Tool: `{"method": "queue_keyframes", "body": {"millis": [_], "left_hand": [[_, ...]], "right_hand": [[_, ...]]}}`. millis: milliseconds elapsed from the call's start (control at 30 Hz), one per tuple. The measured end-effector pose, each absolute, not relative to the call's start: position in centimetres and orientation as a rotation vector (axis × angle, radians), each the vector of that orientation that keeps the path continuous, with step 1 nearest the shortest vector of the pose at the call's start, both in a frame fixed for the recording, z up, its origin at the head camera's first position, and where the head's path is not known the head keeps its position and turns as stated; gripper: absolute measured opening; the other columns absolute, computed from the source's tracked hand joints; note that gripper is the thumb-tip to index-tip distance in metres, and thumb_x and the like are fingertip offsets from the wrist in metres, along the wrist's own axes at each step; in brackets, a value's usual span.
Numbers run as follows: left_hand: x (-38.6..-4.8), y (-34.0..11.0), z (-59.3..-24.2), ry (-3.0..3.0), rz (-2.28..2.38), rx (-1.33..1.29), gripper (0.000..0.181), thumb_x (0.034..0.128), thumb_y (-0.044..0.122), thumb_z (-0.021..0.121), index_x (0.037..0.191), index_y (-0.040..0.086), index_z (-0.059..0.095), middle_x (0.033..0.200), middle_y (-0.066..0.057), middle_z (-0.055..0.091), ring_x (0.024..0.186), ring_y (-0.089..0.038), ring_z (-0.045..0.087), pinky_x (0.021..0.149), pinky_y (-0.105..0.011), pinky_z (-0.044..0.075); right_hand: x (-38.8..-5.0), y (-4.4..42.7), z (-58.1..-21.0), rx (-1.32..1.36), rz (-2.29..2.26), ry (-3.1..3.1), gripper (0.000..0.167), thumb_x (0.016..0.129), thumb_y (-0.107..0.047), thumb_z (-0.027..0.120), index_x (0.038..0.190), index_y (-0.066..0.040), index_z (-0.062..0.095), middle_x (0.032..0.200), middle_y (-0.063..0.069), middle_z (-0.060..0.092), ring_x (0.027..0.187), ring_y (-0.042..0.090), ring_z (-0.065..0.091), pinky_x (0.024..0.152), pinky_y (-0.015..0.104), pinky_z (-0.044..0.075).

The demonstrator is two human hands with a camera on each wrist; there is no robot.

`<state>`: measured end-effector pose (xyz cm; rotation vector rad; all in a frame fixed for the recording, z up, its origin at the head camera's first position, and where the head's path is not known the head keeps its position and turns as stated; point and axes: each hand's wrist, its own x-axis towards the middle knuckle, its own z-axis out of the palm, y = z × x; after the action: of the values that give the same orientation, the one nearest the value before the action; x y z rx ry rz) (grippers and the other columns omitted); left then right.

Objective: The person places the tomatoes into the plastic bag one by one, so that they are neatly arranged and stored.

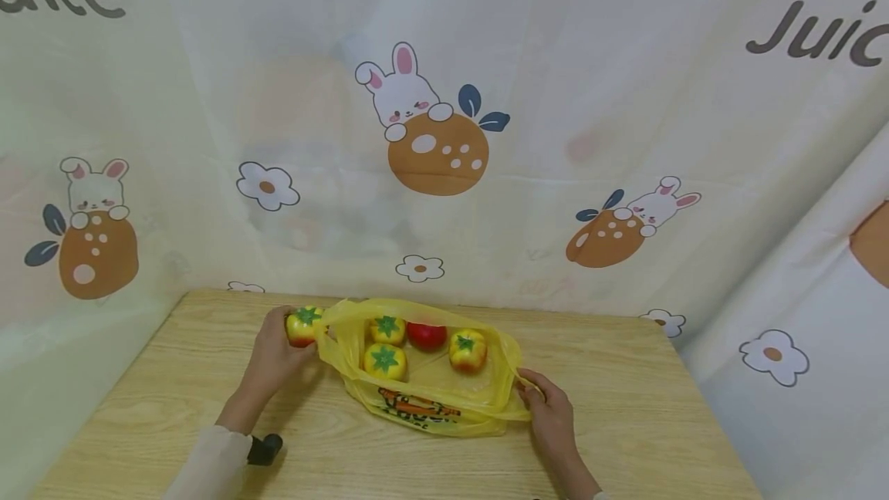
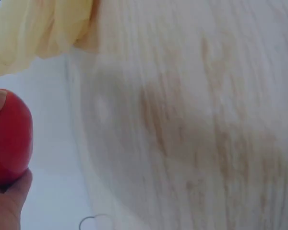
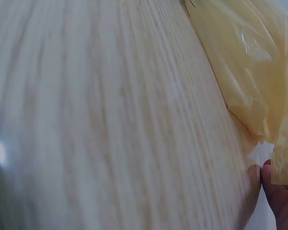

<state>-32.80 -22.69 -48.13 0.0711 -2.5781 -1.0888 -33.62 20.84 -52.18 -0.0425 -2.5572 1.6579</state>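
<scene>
My left hand point(image 1: 272, 353) grips a yellow-and-red persimmon point(image 1: 302, 327) with a green leafy top, just beside the left end of a yellow plastic bag point(image 1: 444, 413). In the left wrist view, the red underside of this persimmon point(image 2: 12, 136) shows between thumb and fingers. The bag lies with its mouth spread; inside are three similar persimmons point(image 1: 385, 362) and a round red fruit point(image 1: 427, 336), its kind unclear. At the bag's right end, my right hand point(image 1: 553, 411) pinches the handle. The right wrist view shows the bag point(image 3: 249, 62) hanging by the fingertips.
A light wooden table point(image 1: 625, 438) carries the bag. Behind and at the sides hangs a pale curtain point(image 1: 556, 37) printed with rabbits, oranges and flowers. A small black object point(image 1: 265, 450) sticks out at my left wrist.
</scene>
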Motion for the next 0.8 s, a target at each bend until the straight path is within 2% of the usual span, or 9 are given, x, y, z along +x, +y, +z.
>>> {"method": "queue_keyframes", "body": {"millis": [233, 467, 667, 800], "left_hand": [[-33.0, -22.7, -47.5, -2.517, -1.076, -0.017, 0.072, 0.0788, 0.003, 0.08, 0.14, -0.009, 0.042, 0.137, -0.032, 0.048, 0.124, -0.049, 0.048, 0.103, -0.062, 0.041], [-33.1, -22.8, -47.1, -2.482, -1.154, -0.007, 0.071, 0.0766, -0.004, 0.08, 0.138, -0.006, 0.045, 0.139, -0.03, 0.047, 0.123, -0.046, 0.05, 0.098, -0.058, 0.047], [-33.0, -22.4, -46.3, -2.45, -1.165, -0.077, 0.082, 0.0752, -0.009, 0.078, 0.147, 0.002, 0.038, 0.138, -0.029, 0.048, 0.123, -0.047, 0.051, 0.095, -0.058, 0.049], [-32.9, -22.1, -45.8, -2.426, -1.145, -0.154, 0.071, 0.0755, -0.009, 0.078, 0.14, 0.005, 0.051, 0.136, -0.027, 0.05, 0.12, -0.047, 0.052, 0.091, -0.059, 0.051]], "right_hand": [[-33.5, 20.8, -52.0, -0.052, 1.631, -2.574, 0.033, 0.099, 0.0, 0.046, 0.125, -0.003, 0.065, 0.125, 0.018, 0.066, 0.105, 0.023, 0.067, 0.078, 0.021, 0.054], [-33.4, 20.7, -51.9, -0.042, 1.669, -2.566, 0.033, 0.1, -0.001, 0.045, 0.127, -0.001, 0.064, 0.128, 0.02, 0.064, 0.108, 0.027, 0.067, 0.081, 0.023, 0.055], [-33.5, 20.8, -52.0, -0.033, 1.652, -2.565, 0.032, 0.099, 0.0, 0.046, 0.126, -0.002, 0.064, 0.124, 0.019, 0.066, 0.106, 0.023, 0.067, 0.079, 0.02, 0.054], [-33.5, 20.8, -52.0, -0.036, 1.652, -2.561, 0.032, 0.099, 0.0, 0.046, 0.125, -0.001, 0.065, 0.124, 0.019, 0.066, 0.104, 0.021, 0.067, 0.079, 0.019, 0.054]]}}
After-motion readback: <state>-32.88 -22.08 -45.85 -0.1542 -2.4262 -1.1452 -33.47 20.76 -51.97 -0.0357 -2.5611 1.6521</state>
